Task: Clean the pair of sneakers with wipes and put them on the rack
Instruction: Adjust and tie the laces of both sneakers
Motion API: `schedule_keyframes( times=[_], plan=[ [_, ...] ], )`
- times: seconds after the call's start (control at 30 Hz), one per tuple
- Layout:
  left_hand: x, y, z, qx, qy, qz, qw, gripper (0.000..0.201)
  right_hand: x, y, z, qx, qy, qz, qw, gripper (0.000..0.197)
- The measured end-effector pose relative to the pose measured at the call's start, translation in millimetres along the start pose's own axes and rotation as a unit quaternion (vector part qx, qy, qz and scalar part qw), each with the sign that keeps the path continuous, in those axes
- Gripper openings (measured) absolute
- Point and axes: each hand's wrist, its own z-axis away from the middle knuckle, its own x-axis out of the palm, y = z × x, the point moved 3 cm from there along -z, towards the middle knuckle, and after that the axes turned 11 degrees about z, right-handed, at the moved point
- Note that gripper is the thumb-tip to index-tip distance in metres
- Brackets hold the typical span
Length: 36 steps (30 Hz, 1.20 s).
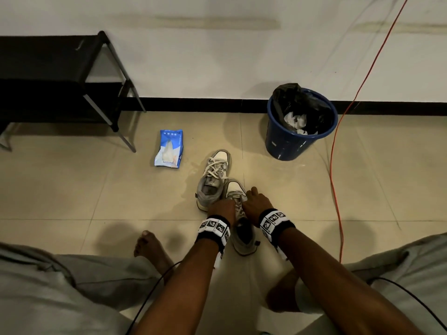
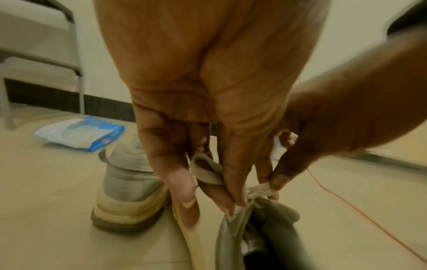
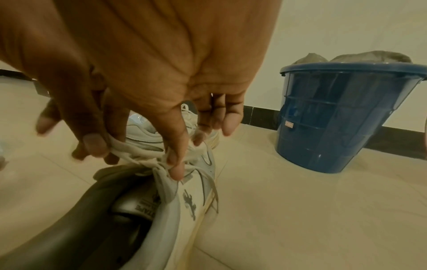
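Two grey-and-white sneakers stand on the tiled floor. The far sneaker (image 1: 214, 177) stands alone, also seen as the far sneaker (image 2: 131, 190). Both hands work at the laces of the near sneaker (image 1: 244, 235), seen close as the near sneaker (image 3: 184, 201). My left hand (image 1: 223, 205) pinches a lace loop (image 2: 208, 175) between its fingertips (image 2: 187, 199). My right hand (image 1: 254, 201) pinches the lace (image 3: 138, 155) at the knot, by the top eyelets. A blue wipes pack (image 1: 169, 148) lies open to the left. The black shoe rack (image 1: 48, 81) stands at the far left by the wall.
A blue bin (image 1: 300, 124) with a black liner and used wipes inside stands at the far right by the wall. An orange cable (image 1: 335, 165) runs along the floor on the right. My bare foot (image 1: 150, 247) and knees are near the front.
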Motion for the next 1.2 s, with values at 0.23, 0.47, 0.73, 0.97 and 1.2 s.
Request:
schedule_keyframes(
  times=[0.23,0.47,0.73,0.97,1.2],
  plan=[
    [22,-31,-6,-0.202,-0.099,0.519,0.825,0.019,-12,13,8,0.014,-0.08,-0.127,0.989,0.034],
    [51,-10,2,-0.255,-0.045,0.803,0.536,0.02,-50,17,0,-0.039,-0.039,-0.111,0.992,0.02],
    [27,-11,-12,-0.098,-0.039,0.55,0.828,0.01,-59,25,-30,-0.153,0.04,-0.161,0.974,0.015],
    [34,-42,-13,-0.084,0.073,0.447,0.887,0.023,16,20,-47,-0.007,0.05,-0.448,0.892,0.016],
    [31,-31,-12,-0.106,0.15,0.295,0.938,0.018,50,17,-46,0.046,0.006,-0.522,0.852,0.015]
  ],
)
